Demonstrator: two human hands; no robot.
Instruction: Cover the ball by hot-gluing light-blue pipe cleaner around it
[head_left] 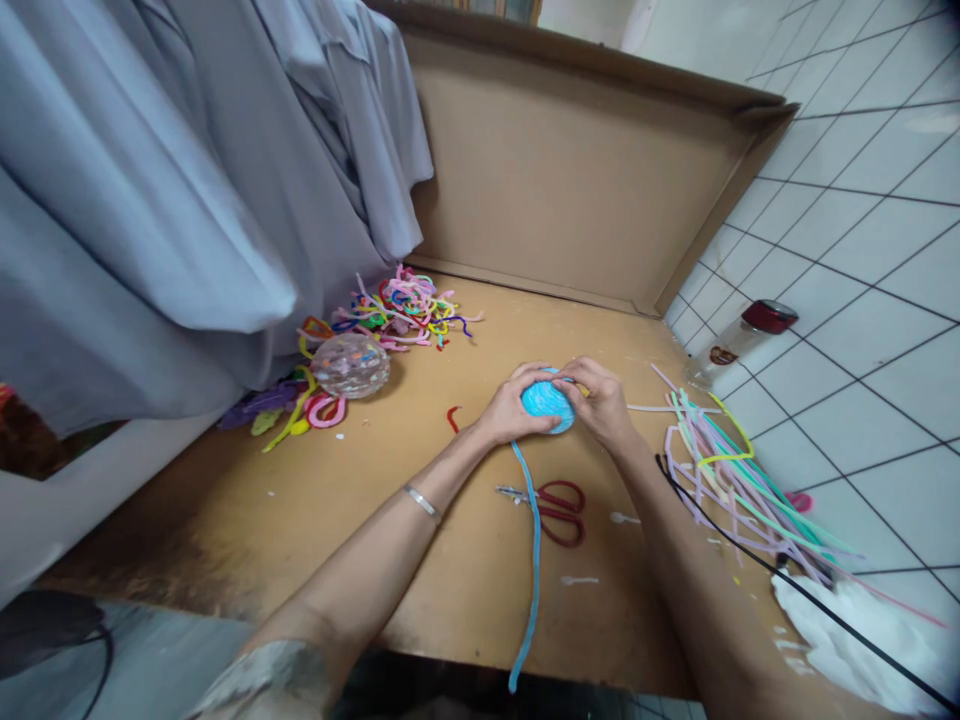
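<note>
A round blue coil (547, 403) is held up over the middle of the table, between my two hands. My left hand (517, 405) wraps round its left side, thumb below and fingers on top. At its upper right edge, the fingers of my right hand (596, 400) are pinched together; what lies between the fingertips is too small to tell. A long blue fuzzy strip (535, 560) hangs from below my left hand to the table's front edge. It passes across red-handled scissors (559, 510) lying on the table, blades to the left.
Colourful stems (409, 305) are heaped at the back left, beside a clear ball (351, 365). Pastel stems (727, 470) lie at the right by a jar (739, 345) and black cable. A cardboard panel (555, 170) stands behind; grey cloth (225, 180) hangs left.
</note>
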